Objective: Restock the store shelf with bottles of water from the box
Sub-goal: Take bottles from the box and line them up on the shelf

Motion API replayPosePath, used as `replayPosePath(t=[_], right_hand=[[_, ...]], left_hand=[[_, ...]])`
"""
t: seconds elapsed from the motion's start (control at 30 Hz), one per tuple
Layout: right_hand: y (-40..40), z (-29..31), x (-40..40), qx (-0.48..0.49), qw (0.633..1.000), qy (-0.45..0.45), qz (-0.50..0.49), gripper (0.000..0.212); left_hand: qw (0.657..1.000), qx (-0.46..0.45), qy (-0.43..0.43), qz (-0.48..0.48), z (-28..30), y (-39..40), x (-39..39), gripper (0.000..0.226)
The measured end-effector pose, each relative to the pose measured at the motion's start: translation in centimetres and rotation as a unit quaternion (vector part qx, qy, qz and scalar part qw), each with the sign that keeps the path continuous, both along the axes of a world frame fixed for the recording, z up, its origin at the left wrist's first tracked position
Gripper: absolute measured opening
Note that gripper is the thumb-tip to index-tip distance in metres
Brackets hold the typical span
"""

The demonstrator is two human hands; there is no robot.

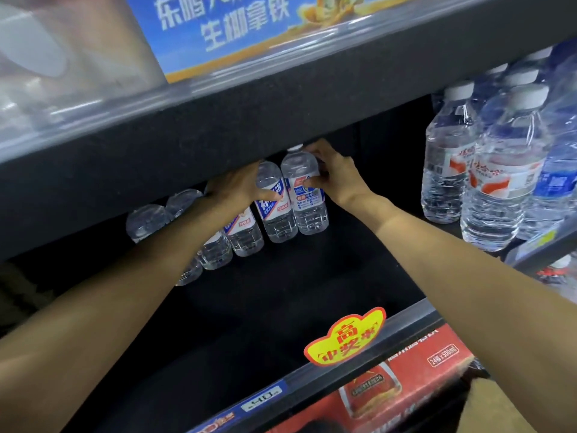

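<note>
Set the 2 bottles upright at the end of the row, touching their neighbours, labels facing out; mind the upper shelf edge (281, 98) over the caps. Your left hand (232, 190) grips one bottle (274, 210); your right hand (338, 176) pinches the other bottle (307, 195); both arms reach deep onto the dark shelf (312, 276).

I'm seeing clear bottles (307, 195) with white caps and blue-and-white labels on a black shelf (281, 292). At three o'clock, clear bottles (499, 182) wear white labels with red-orange marks. Five o'clock: yellow tag (345, 335), red lettering, and a red carton (406, 379). Twelve o'clock, blue banner (224, 29), white characters.
</note>
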State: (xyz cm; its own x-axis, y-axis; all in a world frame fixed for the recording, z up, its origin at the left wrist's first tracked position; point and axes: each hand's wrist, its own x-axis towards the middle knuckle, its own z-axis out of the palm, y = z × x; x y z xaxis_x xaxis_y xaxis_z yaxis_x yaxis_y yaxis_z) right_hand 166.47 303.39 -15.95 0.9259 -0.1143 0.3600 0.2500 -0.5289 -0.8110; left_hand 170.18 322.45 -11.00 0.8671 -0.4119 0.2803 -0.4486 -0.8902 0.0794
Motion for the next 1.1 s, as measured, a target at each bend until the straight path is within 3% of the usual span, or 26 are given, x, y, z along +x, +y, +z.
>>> replayPosePath(t=[0.17,0.57,0.67,0.77,0.83,1.0,1.1], right_hand=[[0.2,-0.2,0.6,-0.014,1.0,-0.005,-0.003,0.04],[0.4,0.4,0.3,-0.005,0.999,0.015,0.03,0.039],[0.9,0.6,0.6,-0.001,0.999,0.028,0.021,0.051],[2.4,0.9,1.3,0.003,0.998,0.02,-0.051,0.075],[3.1,1.0,1.8,0.008,0.996,0.022,-0.083,0.08],[1.6,1.3,2.5,-0.056,0.996,0.018,-0.066,0.044],[0.0,2.0,2.2,-0.066,0.997,0.047,-0.013,0.033]], left_hand=[[0.999,0.037,0.019,0.011,0.2,-0.1,0.5,0.096],[0.992,0.11,-0.065,0.011,0.4,0.3,0.7,0.108],[0.993,0.107,-0.051,0.008,0.3,0.3,0.8,0.106],[0.994,0.103,-0.04,0.001,0.4,0.2,0.6,0.104],[0.996,0.086,-0.022,0.003,0.5,0.1,0.4,0.103],[0.997,0.078,-0.01,-0.004,0.7,0.2,0.5,0.09],[0.997,0.071,-0.017,-0.005,0.6,0.0,0.7,0.083]])
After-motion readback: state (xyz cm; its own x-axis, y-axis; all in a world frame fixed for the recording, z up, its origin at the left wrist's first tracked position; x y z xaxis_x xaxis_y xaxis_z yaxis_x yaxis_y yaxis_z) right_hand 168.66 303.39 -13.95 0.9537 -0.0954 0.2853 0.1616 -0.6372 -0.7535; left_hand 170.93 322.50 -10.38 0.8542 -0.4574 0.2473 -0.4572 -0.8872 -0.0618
